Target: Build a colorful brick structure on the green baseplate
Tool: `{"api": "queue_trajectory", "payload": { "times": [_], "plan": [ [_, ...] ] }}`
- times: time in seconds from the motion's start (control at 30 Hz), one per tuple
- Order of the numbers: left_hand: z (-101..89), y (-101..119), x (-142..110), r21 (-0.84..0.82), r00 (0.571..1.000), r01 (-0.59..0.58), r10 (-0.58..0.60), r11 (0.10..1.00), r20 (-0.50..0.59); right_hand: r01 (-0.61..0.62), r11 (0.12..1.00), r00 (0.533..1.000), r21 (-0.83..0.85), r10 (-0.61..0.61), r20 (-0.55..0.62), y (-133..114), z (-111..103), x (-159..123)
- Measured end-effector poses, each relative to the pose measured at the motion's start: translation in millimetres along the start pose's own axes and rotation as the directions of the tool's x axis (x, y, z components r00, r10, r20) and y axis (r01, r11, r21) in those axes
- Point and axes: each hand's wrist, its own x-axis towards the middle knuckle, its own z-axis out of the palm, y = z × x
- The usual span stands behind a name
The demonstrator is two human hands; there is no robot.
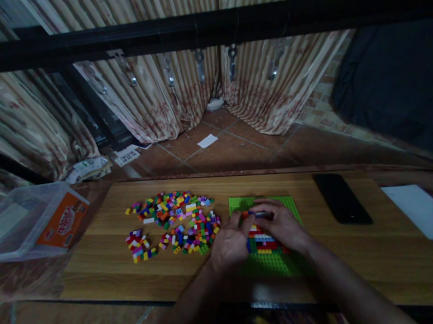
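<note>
A green studded baseplate (285, 203) lies on the wooden board, with a small build of multicoloured toy bricks (263, 241) on it. White, red, blue and yellow layers show between my hands. My left hand (230, 241) grips the left side of the build, its fingers bent near an orange brick. From the right, my right hand (284, 223) closes over the build's far part, thumb and fingers around a dark brick (259, 214). My fingers hide much of the build's top and sides.
Loose toy bricks (182, 234) are spread left of the baseplate, with a smaller cluster (137, 244) beside them. A black phone (341, 199) and a white sheet (426, 210) lie to the right. A clear plastic box (18, 217) stands far left. A dark rail (194, 30) crosses beyond.
</note>
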Motion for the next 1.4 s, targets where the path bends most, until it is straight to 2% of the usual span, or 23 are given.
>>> {"api": "queue_trajectory", "payload": {
  "times": [0.13,0.23,0.43,0.5,0.63,0.77,0.97,1.07,1.17,1.4],
  "plan": [
    [0.6,9.5,3.1,0.111,0.999,0.018,-0.023,0.994,0.038,-0.005,1.0,1.0,-0.008,0.005,0.0,-1.7,2.7,1.7],
    [-0.2,15.6,3.2,0.163,0.999,0.027,-0.031,0.986,0.025,-0.002,0.999,1.0,-0.038,0.001,-0.004,-5.1,0.2,0.1],
    [-2.7,18.6,-0.6,0.174,1.0,0.014,-0.015,0.985,0.0,-0.01,0.994,0.994,-0.109,-0.002,-0.108,-2.8,-23.8,-22.2],
    [-2.4,17.7,-0.6,0.17,1.0,-0.001,0.002,0.985,-0.008,0.017,0.986,0.994,-0.168,-0.035,-0.102,-0.3,-29.0,-30.5],
    [-4.2,15.8,-0.2,0.14,1.0,0.006,-0.005,0.99,-0.006,0.048,0.957,0.995,-0.288,-0.071,-0.07,0.3,-27.8,-37.3],
    [-7.7,13.4,-2.3,0.083,1.0,0.006,-0.006,0.997,0.002,0.08,0.951,0.994,-0.299,-0.099,-0.05,-5.2,-25.6,-33.5],
    [-8.0,5.4,-6.7,-0.104,0.997,0.02,-0.027,0.994,-0.068,0.111,0.939,0.99,-0.326,-0.132,-0.043,-15.5,-23.0,-16.8],
    [-8.1,3.0,-7.3,-0.146,0.994,0.029,-0.044,0.989,-0.1,0.112,0.925,0.993,-0.363,-0.119,0.003,-16.6,-19.6,-9.4],
    [-7.5,3.7,-6.4,-0.101,0.995,0.017,-0.026,0.995,-0.095,0.117,0.921,0.993,-0.373,-0.111,0.037,-15.5,-19.1,-5.9],
    [-6.5,13.9,-2.4,0.119,0.999,0.005,0.0,0.993,-0.042,0.161,0.92,0.986,-0.357,-0.132,0.104,-18.9,-22.7,-2.3]
  ]
}}
